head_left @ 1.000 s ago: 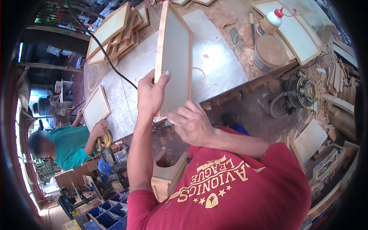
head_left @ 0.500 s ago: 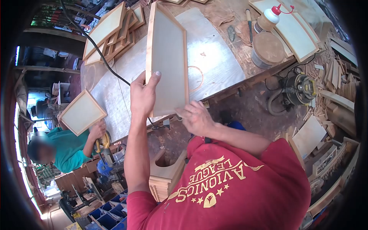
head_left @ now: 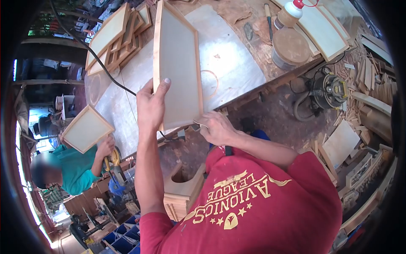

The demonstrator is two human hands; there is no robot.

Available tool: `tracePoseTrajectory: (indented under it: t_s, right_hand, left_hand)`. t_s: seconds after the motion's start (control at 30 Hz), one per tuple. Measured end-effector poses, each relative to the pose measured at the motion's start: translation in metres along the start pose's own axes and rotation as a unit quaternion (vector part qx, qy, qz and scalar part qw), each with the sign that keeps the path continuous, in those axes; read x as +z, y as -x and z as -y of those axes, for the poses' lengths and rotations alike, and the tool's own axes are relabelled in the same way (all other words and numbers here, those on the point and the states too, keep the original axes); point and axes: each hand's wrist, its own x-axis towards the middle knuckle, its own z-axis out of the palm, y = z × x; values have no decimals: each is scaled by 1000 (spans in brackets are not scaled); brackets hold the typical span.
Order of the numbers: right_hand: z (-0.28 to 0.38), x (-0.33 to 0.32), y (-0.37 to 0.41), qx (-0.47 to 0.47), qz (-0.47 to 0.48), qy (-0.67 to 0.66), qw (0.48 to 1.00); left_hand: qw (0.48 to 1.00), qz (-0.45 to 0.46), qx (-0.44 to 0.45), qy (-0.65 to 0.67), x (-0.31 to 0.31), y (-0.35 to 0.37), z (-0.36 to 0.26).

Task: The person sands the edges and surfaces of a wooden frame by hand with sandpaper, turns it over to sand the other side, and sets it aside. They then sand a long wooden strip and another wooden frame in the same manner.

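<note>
My left hand [head_left: 151, 103] is closed on the left side of a shallow wooden frame [head_left: 179, 63] with a pale flat panel inside. The frame stands tilted above the workbench, its near corner toward me, and my thumb presses over its edge. Beside that near corner, my right hand [head_left: 218, 128] has its fingers bent around a small folded piece of sandpaper [head_left: 200, 124], close to or touching the frame's lower edge. Part of the sandpaper is hidden by the fingers.
Several similar frames [head_left: 111, 36] are stacked at the back left. A glue bottle [head_left: 289, 16], a round tub [head_left: 290, 47] and a chisel [head_left: 268, 19] lie at the right. A co-worker [head_left: 72, 167] holds another frame [head_left: 88, 129]. A black cable [head_left: 99, 61] crosses the bench; a shop vacuum [head_left: 330, 91] stands below.
The view has shifted slightly, so bench items appear a little left and up. The sandpaper in my right hand now shows more clearly. My left hand keeps its hold.
</note>
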Motion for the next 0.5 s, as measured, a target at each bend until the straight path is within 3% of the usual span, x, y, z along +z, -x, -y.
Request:
tracePoseTrajectory:
  t_s: [0.07, 0.2, 0.23, 0.33, 0.43, 0.5]
  right_hand:
    - [4, -3, -1, 23, 2, -2, 1000]
    - [-5, 0, -6, 95, 72, 13, 993]
    - [9, -7, -8, 38, 4, -28, 999]
    - [17, -13, -10, 9, -13, -42, 999]
    - [-2, -6, -8, 97, 25, -9, 995]
    - [5, -13, -16, 68, 38, -13, 997]
  left_hand:
    - [1000, 8, -22, 17, -1, 1, -3]
    - [1000, -4, 19, 6, 0, -4, 3]
    - [1000, -1, 15, 10, 0, -4, 1]
    - [999, 12, -13, 31, 2, 5, -2]
    - [1000, 6, 9, 22, 0, -2, 6]
    - [1000, 4, 10, 16, 0, -6, 2]
